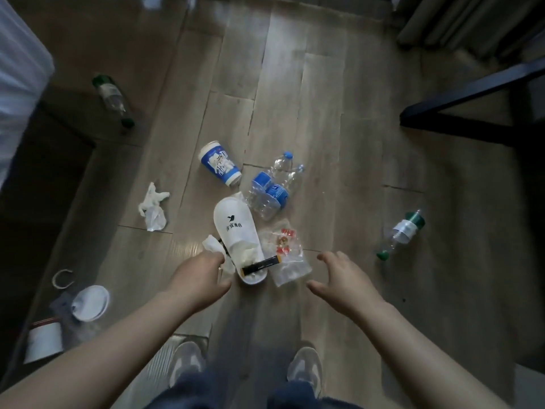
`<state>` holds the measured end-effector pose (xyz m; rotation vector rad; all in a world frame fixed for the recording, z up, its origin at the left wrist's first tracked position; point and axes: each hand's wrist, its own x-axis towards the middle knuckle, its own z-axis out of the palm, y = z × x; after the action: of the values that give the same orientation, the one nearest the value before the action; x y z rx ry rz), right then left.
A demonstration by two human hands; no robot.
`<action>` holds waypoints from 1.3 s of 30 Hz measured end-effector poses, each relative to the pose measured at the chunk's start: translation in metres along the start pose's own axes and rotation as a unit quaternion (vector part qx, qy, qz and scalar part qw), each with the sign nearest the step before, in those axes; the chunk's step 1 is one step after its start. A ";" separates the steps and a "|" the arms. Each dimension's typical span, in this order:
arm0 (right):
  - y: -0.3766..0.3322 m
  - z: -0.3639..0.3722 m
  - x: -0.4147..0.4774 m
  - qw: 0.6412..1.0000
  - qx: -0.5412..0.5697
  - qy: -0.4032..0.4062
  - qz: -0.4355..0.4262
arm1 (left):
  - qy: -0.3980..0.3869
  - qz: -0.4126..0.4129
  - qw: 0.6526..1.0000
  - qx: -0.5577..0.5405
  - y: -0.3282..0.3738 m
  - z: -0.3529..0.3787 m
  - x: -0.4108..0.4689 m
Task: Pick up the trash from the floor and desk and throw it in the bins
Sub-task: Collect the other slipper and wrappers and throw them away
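Trash lies on the wooden floor in front of me. My left hand [200, 276] pinches a white crumpled tissue [213, 245] beside a white slipper [237, 231]. A black and yellow sachet [261, 265] lies across the slipper's heel. My right hand [339, 278] hovers open, fingers spread, just right of a clear plastic wrapper [287, 255] with red print. Beyond the slipper lie a blue and white paper cup [219, 166] on its side and two clear bottles with blue labels [272, 185].
More trash: a crumpled tissue [153, 206] to the left, a green-capped bottle [113, 100] far left, another [401, 233] at right, a white lid [90, 302] and a white cup [44, 340] at lower left. Dark chair legs [460, 113] stand at right. My shoes [305, 366] are below.
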<state>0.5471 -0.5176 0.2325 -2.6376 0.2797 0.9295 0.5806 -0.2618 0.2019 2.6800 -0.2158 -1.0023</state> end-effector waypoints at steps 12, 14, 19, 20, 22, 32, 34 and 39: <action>0.053 0.141 0.170 0.993 -0.025 0.065 -0.100 | 0.099 0.077 0.991 0.053 -0.072 0.144 0.151; 0.057 0.147 0.166 0.991 -0.030 0.073 -0.111 | 0.115 0.087 0.989 0.035 -0.075 0.146 0.150; 0.051 0.160 0.139 0.985 -0.008 0.062 -0.158 | 0.137 0.069 0.988 -0.001 -0.077 0.150 0.128; 0.049 0.164 0.140 0.981 -0.014 0.066 -0.179 | 0.139 0.067 0.988 0.000 -0.079 0.153 0.127; 0.043 0.172 0.145 0.972 -0.035 0.082 -0.219 | 0.143 0.057 0.988 0.019 -0.085 0.158 0.128; 0.015 0.210 0.166 0.946 -0.145 0.058 -0.284 | 0.155 0.031 0.987 0.036 -0.108 0.162 0.129; 0.014 0.214 0.173 0.947 -0.157 0.056 -0.274 | 0.165 0.039 0.985 0.032 -0.110 0.162 0.138; 0.019 0.219 0.172 0.953 -0.178 0.045 -0.243 | 0.146 0.035 0.988 0.030 -0.112 0.167 0.155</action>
<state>0.5486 -0.4675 -0.0418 -2.8618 -0.5483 0.7435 0.5913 -0.2245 -0.0493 2.8083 -0.2809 -0.5811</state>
